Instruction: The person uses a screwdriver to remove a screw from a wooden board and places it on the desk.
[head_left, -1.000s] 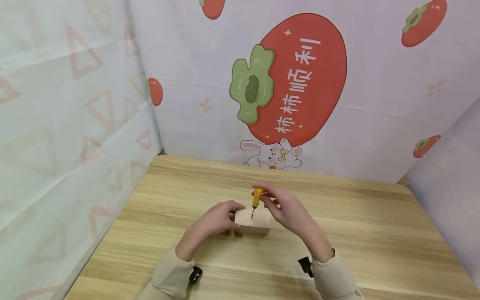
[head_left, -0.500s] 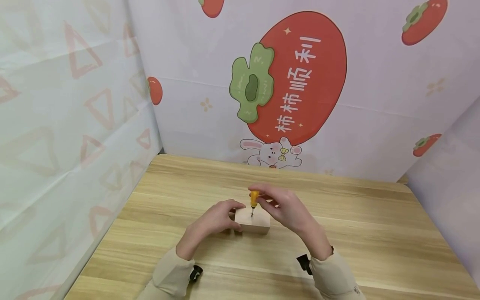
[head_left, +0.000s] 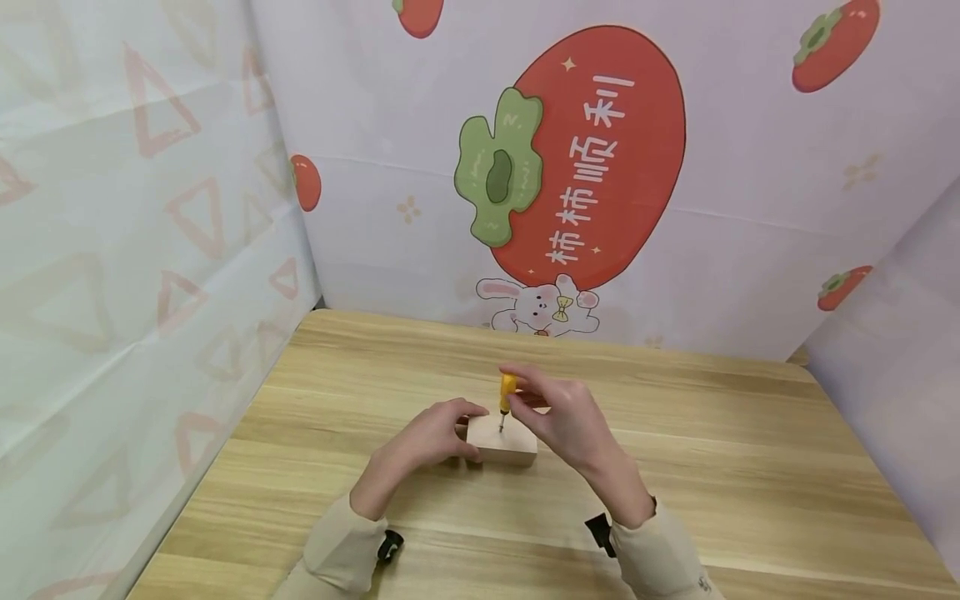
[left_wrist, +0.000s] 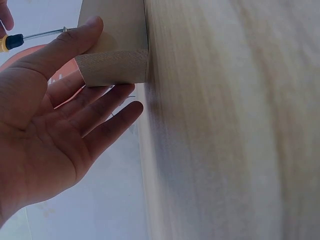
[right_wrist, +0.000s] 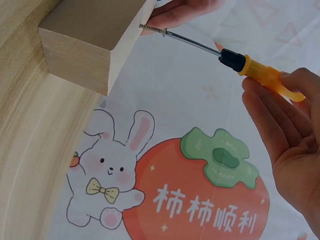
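A pale wooden block (head_left: 506, 456) lies on the table, its left end gripped by my left hand (head_left: 429, 435). In the left wrist view the thumb presses one long side of the block (left_wrist: 115, 67) and the fingers reach round the other. My right hand (head_left: 567, 418) pinches the yellow handle of a screwdriver (head_left: 507, 392), which stands nearly upright over the block. Seen from the right wrist, a screw (right_wrist: 153, 29) sticks out of the block's top face, most of its thread exposed. The tip of the screwdriver (right_wrist: 200, 47) meets the screw's head.
The wood-grain table (head_left: 735, 467) extends around both hands. Behind it rises a backdrop (head_left: 390, 250) printed with persimmons and a rabbit, and a white sheet (head_left: 142, 275) with triangles hangs at the left. Black wrist mounts (head_left: 390, 546) sit at the sleeves.
The screwdriver has gone from leaning right to nearly upright, and the right hand's fingers have shifted round its handle. The left hand and block stay in place; the head view shifts slightly.
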